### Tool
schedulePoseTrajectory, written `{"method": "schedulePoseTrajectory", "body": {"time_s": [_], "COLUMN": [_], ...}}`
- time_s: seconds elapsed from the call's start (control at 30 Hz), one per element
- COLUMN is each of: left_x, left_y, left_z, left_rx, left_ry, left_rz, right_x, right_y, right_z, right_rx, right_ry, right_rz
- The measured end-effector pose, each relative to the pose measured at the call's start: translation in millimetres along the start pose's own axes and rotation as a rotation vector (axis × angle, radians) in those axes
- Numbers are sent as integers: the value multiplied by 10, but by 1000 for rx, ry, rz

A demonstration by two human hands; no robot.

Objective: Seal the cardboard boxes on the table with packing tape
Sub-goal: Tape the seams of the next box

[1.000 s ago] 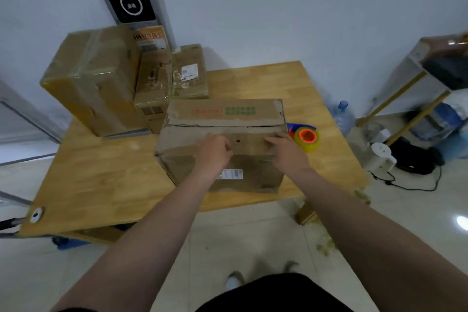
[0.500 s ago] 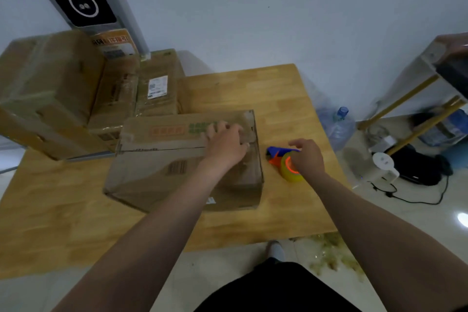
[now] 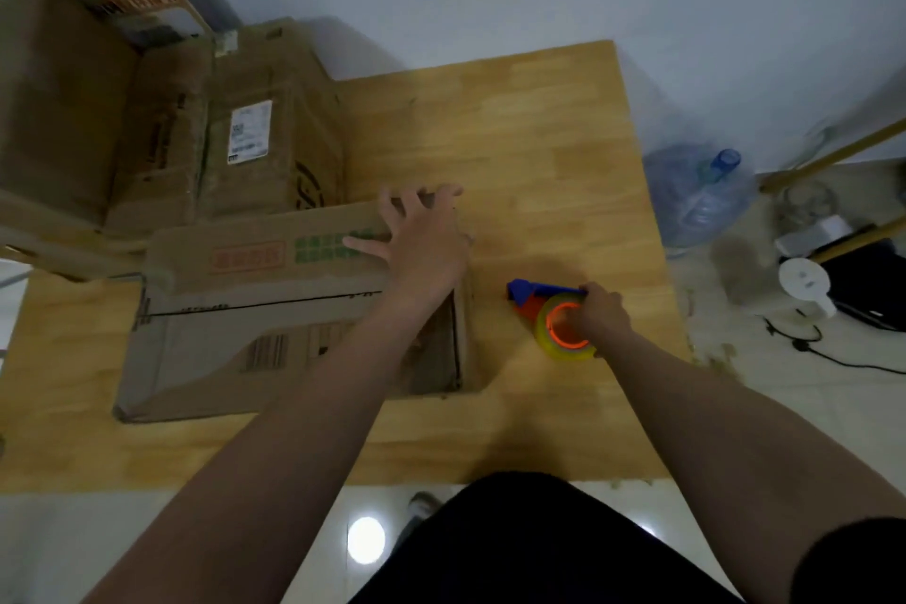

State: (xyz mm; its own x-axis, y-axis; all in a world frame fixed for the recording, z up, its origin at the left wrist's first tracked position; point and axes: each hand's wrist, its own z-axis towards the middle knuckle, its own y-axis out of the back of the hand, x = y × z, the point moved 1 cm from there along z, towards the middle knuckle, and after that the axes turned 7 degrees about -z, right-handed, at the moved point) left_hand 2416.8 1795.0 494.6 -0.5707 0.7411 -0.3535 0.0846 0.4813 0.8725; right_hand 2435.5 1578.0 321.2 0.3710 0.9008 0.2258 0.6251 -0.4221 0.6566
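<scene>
Cardboard box (image 3: pixel 255 309) still under flat, spread left hand (image 3: pixel 421 250); right hand (image 3: pixel 600 314) now gripping tape dispenser (image 3: pixel 554 314).

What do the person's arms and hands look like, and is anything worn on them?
Both forearms are bare up to the frame's lower edge: no sleeves, gloves, watch or rings can be seen. The left hand and the right hand are bare too. The only clothing in view is a dark garment at the bottom of the picture, with a dark edge at the lower right corner.
</scene>
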Motion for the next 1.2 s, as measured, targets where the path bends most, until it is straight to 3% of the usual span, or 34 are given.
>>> {"method": "schedulePoseTrajectory", "body": {"time_s": [0.23, 0.37, 0.57, 0.67, 0.73, 0.9, 1.2], "left_x": [-84, -10, 228, 476, 649, 1206, 2026], "left_y": [-4, 23, 340, 601, 840, 1376, 1882], "left_z": [82, 65, -136, -202, -238, -396, -793], "left_rx": [37, 70, 48, -13, -6, 305, 488], "left_ry": [27, -13, -154, -240, -162, 143, 148], "left_rz": [-11, -93, -417, -616, -804, -1372, -1372], "right_x": [-144, 122, 662, 939, 1125, 1572, 2179], "right_y": [-24, 226, 647, 806, 852, 766, 220], "right_z": [87, -292, -954, -1364, -1635, -2212, -2764], "right_rx": [-90, -146, -341, -490, -563, -610, -599], "right_ry": [6, 54, 269, 445, 606, 848, 1012], "right_rz": [115, 394, 781, 765, 703, 628, 576]}}
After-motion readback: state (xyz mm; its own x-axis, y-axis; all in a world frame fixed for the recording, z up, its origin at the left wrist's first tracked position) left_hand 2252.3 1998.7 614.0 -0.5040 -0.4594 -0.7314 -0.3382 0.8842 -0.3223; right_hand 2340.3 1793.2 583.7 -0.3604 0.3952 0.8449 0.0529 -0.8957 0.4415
